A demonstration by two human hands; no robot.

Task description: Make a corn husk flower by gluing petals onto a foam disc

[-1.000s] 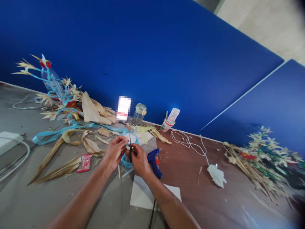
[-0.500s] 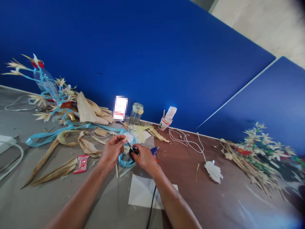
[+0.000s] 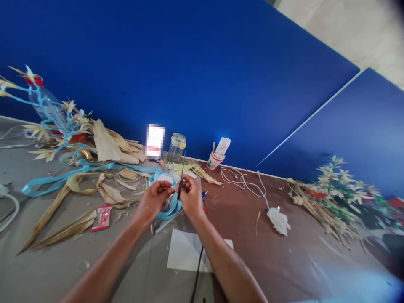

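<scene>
My left hand (image 3: pixel 154 197) is closed in a pinch, its fingertips almost meeting those of my right hand. What it pinches is too small to make out. My right hand (image 3: pixel 192 198) is closed around a pair of black-handled scissors (image 3: pixel 181 185), whose thin blades point upward, away from the left fingertips. Below and behind the hands lies light blue ribbon (image 3: pixel 172 212), looped around a white round thing (image 3: pixel 164 180) that the fingers partly cover. Pale dried husk strips (image 3: pixel 176 169) lie just beyond.
Dried husks (image 3: pixel 110 147) and blue-stemmed husk flowers (image 3: pixel 67 130) crowd the left, by a plastic bottle (image 3: pixel 47 105). A glowing screen (image 3: pixel 155 141), a lidded jar (image 3: pixel 176 148) and a paper cup (image 3: pixel 215 160) stand along the blue partition (image 3: pixel 189 75). White flowers (image 3: pixel 344 181) lie right.
The scissors have swung from pointing at the left fingertips to pointing upward. My right hand has turned and risen, bringing its fingertips close to the left ones. The view has shifted slightly.
</scene>
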